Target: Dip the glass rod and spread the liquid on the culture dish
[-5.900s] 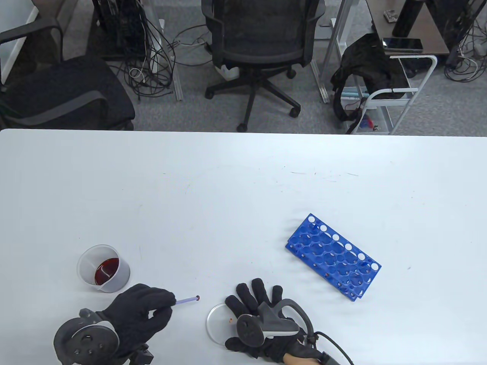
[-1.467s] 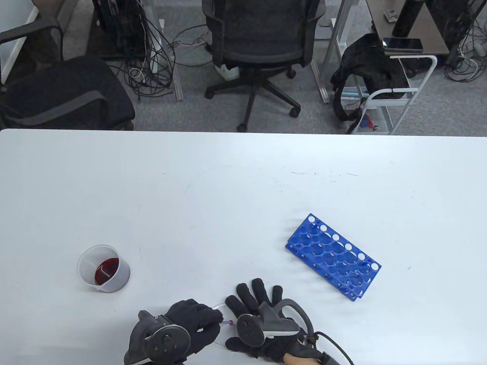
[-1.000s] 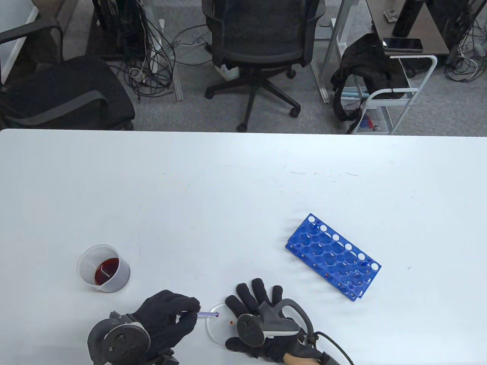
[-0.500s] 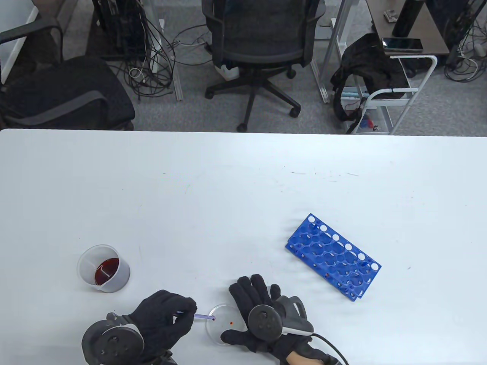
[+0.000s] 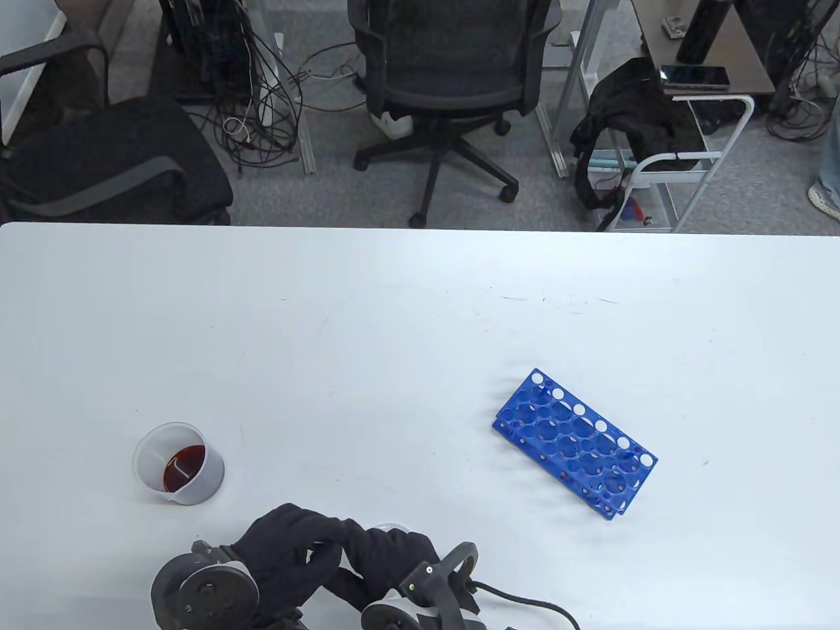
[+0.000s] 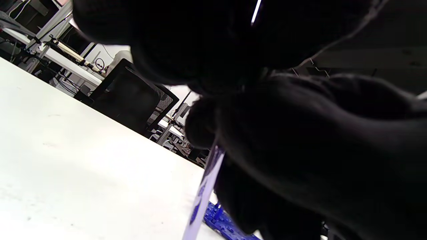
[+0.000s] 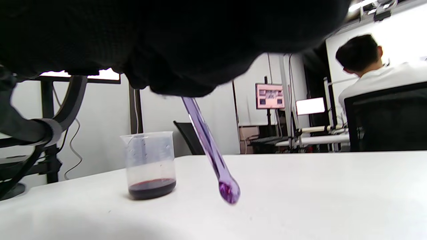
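My left hand (image 5: 298, 541) and right hand (image 5: 394, 551) meet at the table's front edge, fingers touching. The purple-tinted glass rod (image 7: 208, 146) is hidden under them in the table view. In the right wrist view it hangs slanted from the gloved fingers, its wet rounded tip just above the table. The left wrist view shows its shaft (image 6: 206, 186) coming out between the two hands. Both hands seem to grip it. Only a sliver of the clear culture dish (image 5: 392, 526) shows past the right hand. The beaker (image 5: 178, 463) with dark red liquid stands to the left, also visible in the right wrist view (image 7: 150, 165).
A blue test tube rack (image 5: 574, 443) lies on the table to the right of the hands. The white table (image 5: 394, 328) stretches back to office chairs and a cart beyond its far edge.
My right hand has lifted off the dish, turned and moved left onto the rod beside my left fingers, now covering most of the dish. The left hand has stayed about where it was.
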### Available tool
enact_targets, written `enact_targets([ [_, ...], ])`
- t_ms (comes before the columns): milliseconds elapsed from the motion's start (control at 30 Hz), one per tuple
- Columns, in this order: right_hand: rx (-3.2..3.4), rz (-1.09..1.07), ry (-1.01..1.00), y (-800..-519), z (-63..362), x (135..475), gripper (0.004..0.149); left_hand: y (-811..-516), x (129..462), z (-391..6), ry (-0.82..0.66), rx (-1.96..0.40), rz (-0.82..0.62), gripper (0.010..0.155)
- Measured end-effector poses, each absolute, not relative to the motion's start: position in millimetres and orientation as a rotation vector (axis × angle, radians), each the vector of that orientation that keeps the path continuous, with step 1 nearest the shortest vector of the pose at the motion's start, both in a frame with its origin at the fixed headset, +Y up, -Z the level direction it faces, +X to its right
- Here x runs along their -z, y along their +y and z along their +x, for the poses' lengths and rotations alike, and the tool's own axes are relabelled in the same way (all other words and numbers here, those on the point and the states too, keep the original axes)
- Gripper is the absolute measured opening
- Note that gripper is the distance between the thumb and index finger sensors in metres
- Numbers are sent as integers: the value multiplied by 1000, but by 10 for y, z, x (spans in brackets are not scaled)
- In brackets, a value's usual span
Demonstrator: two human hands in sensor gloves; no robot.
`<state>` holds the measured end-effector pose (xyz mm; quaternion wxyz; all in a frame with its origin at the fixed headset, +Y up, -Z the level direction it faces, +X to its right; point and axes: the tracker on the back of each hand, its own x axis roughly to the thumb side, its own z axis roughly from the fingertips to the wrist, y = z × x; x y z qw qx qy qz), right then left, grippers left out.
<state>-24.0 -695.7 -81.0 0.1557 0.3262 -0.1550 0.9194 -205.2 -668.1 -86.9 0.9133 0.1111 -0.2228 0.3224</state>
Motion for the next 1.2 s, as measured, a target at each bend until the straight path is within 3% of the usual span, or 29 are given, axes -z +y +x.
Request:
enact_targets([
  [100, -2642, 933, -521, -6964, -259, 831, 45, -6682, 877, -2074, -464, -681, 212, 35],
  [233, -2665, 958, -610, -6950, -248, 834, 44, -6688, 898, -2100, -483, -702, 187, 40],
  [400, -2712, 909, -643, -6917, -92, 917, 42, -6680, 862, -2181, -377, -567, 279, 77],
  [500, -2702, 827, -683, -6842, 79, 972, 41, -6710, 900, -2226, -312, -442, 250, 91],
  [700, -2607, 593, -731, -6650, 579, 1039, 41, -6825, 981, -2249, -211, -162, 140, 100],
  [867, -2564, 346, -825, -6517, 1029, 1132, 40, -6920, 1077, -2314, -213, -143, -46, 102],
  [967, -2564, 193, -868, -6491, 1266, 1238, 40, -6936, 1096, -2335, -208, -114, -73, 102],
  [1067, -2578, 52, -856, -6506, 1454, 1403, 39, -6938, 1102, -2340, -202, -122, -75, 101],
  [1200, -2604, -140, -687, -6622, 1679, 1702, 38, -6935, 1105, -2346, -197, -123, -91, 101],
])
